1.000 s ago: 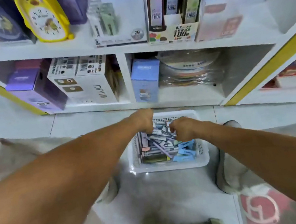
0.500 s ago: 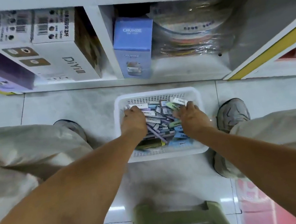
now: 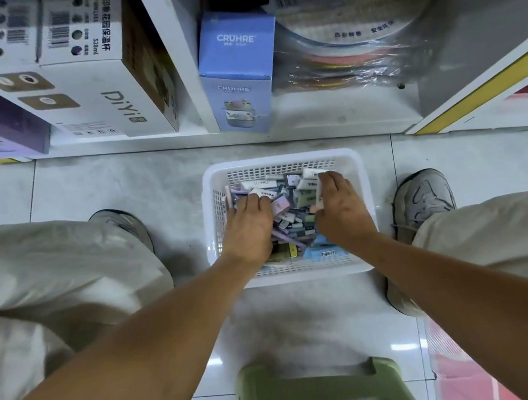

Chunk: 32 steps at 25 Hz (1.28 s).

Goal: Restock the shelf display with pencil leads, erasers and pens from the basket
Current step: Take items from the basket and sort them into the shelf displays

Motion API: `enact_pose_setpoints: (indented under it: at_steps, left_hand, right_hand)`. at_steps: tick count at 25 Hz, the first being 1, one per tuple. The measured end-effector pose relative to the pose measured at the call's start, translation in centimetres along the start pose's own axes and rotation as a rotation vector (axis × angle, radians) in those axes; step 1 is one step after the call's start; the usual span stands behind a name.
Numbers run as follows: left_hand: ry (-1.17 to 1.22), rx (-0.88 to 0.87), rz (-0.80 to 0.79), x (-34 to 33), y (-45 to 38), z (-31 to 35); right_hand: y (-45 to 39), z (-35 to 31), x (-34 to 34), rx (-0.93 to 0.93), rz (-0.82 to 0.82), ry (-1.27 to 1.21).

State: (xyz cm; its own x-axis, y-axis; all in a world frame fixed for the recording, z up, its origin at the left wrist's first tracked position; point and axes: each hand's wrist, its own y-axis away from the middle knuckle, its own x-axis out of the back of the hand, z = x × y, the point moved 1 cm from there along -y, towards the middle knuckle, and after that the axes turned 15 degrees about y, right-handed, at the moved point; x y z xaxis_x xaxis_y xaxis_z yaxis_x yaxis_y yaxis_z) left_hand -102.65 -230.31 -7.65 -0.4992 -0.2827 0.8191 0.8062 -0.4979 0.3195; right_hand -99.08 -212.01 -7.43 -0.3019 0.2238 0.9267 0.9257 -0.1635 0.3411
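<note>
In the basket [image 3: 281,163] at frame centre, white erasers [image 3: 313,180] are pinched by the right hand [image 3: 339,209], their long axes slanting toward upper right; the left hand [image 3: 249,226] is curled among packets, its grasp unclear.

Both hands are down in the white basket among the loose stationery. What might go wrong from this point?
1. The small packs lie jumbled, so either hand may lift the wrong item or drop one; the right hand has only a fingertip grip on a white pack.
2. The left hand pressing near the basket wall might tip or slide the light basket on the tile floor.
</note>
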Motion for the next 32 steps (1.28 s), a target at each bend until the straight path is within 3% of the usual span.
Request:
enact_pose_setpoints:
  at_steps: [5,12,22,27,32]
  left_hand:
    - [-0.199,-0.103,-0.06,-0.1,-1.9,0.5]
    - [-0.324,-0.11,-0.151,-1.2,-2.7,0.7]
    - [-0.217,-0.098,-0.19,-1.7,-3.5,0.0]
    - [-0.102,-0.07,-0.327,-1.2,-4.2,-0.9]
    - [-0.022,-0.098,-0.44,0.9,-4.9,-1.6]
  right_hand:
    - [-2.2,0.5,-0.3,0.028,-0.184,0.246]
    - [-2.9,-0.6,-1.6,0.091,-0.136,0.47]
    - [-3.9,-1.4,-2.1,0.111,-0.168,0.427]
    - [-4.3,-0.9,-1.3,0.189,-0.289,0.415]
    - [-4.8,-0.3,0.8,0.223,-0.279,0.294]
